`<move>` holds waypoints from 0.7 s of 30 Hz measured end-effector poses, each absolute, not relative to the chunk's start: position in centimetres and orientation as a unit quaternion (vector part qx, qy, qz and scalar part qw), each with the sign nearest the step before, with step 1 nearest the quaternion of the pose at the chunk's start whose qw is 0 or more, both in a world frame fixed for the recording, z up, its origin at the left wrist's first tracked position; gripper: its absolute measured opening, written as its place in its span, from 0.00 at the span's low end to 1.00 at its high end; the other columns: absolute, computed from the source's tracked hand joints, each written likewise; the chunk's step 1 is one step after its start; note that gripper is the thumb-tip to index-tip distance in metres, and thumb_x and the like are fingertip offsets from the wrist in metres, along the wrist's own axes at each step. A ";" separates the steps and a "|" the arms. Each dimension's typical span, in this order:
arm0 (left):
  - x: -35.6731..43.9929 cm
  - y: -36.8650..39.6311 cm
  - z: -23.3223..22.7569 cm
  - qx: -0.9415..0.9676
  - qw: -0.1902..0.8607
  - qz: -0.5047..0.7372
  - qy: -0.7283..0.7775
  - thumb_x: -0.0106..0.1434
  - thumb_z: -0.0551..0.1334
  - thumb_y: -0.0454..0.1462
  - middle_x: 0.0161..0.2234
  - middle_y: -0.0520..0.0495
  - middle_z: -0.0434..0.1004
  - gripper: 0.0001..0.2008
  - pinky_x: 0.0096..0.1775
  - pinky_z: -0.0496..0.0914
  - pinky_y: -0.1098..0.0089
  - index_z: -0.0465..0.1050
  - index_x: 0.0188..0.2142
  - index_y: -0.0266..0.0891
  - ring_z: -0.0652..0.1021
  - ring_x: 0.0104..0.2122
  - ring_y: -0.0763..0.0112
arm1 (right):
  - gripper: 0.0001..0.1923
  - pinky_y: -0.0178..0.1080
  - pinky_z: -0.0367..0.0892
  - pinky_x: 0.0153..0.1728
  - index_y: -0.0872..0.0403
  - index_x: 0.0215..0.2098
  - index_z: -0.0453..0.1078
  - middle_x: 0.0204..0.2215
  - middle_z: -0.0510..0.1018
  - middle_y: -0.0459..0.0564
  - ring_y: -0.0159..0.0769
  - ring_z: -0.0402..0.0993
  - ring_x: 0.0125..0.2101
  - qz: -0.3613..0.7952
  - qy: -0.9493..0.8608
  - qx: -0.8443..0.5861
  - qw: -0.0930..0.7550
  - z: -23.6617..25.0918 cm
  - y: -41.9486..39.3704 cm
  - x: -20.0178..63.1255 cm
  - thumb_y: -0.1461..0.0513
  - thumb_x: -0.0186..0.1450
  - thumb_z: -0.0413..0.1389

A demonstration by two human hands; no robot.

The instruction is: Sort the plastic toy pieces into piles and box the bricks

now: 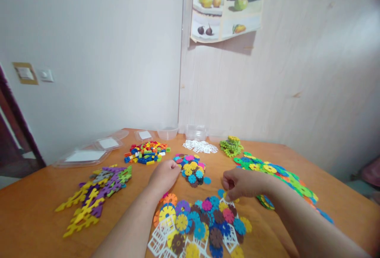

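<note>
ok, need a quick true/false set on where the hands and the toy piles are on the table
1. The left hand rests by the small heap of round discs. True.
2. The right hand holds a brick from the brick pile. False: it pinches at the near disc pile, far from the bricks.
3. The yellow and purple pieces lie left of the hands. True.
4. The clear tubs sit at the near edge. False: they stand by the wall.

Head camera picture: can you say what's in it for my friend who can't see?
Two bare hands reach over colourful toy discs on a wooden table: left hand closed beside a small disc pile, right hand pinching near a blue disc. Bricks, yellow-purple pieces and tubs lie beyond.
</note>
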State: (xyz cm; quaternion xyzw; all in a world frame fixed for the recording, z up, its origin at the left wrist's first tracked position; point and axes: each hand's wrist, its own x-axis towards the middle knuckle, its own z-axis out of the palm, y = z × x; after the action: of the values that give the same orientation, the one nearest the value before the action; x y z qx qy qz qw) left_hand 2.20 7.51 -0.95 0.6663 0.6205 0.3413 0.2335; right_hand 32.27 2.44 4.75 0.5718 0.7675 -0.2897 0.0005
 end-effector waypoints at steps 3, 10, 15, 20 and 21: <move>2.3 7.4 -0.8 0.664 0.236 0.340 0.623 0.57 0.58 0.41 0.20 0.53 0.73 0.09 0.25 0.54 0.71 0.69 0.23 0.41 0.72 0.24 0.69 | 0.14 0.31 0.57 0.24 0.53 0.33 0.71 0.27 0.75 0.43 0.31 0.68 0.27 -0.293 0.764 0.574 0.011 4.6 2.4 32.0 0.57 0.51 0.67; 2.2 7.5 -0.9 0.664 0.256 0.342 0.614 0.56 0.58 0.39 0.19 0.53 0.71 0.07 0.25 0.53 0.72 0.69 0.23 0.41 0.71 0.23 0.70 | 0.09 0.29 0.59 0.22 0.54 0.29 0.67 0.20 0.72 0.41 0.27 0.66 0.21 -0.430 0.722 0.528 -0.118 3.9 2.7 31.2 0.60 0.55 0.62; 2.1 7.6 -1.0 0.658 0.263 0.348 0.614 0.56 0.59 0.40 0.20 0.53 0.72 0.07 0.25 0.54 0.72 0.70 0.23 0.41 0.71 0.23 0.69 | 0.10 0.30 0.66 0.24 0.53 0.31 0.64 0.19 0.75 0.43 0.28 0.71 0.20 -0.521 0.595 0.528 -0.310 2.9 3.3 27.7 0.60 0.57 0.62; 2.1 7.7 -1.2 0.647 0.275 0.360 0.613 0.56 0.60 0.41 0.20 0.52 0.73 0.09 0.25 0.54 0.72 0.70 0.23 0.41 0.71 0.22 0.69 | 0.11 0.32 0.72 0.32 0.53 0.35 0.63 0.26 0.78 0.44 0.29 0.77 0.27 -0.537 0.503 0.509 -0.446 2.5 4.3 25.6 0.65 0.56 0.60; 2.1 7.7 -1.2 0.647 0.275 0.361 0.613 0.56 0.60 0.41 0.20 0.52 0.73 0.09 0.25 0.54 0.72 0.70 0.23 0.41 0.71 0.22 0.69 | 0.11 0.31 0.71 0.30 0.53 0.35 0.64 0.25 0.78 0.44 0.29 0.76 0.26 -0.521 0.521 0.521 -0.431 2.6 4.4 25.8 0.65 0.56 0.60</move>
State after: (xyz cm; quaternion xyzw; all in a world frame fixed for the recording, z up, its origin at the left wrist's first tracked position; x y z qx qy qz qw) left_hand 2.15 7.68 -1.24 0.6468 0.6131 0.3611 0.2746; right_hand 25.82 4.38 2.61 0.5206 0.5208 -0.5213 -0.4312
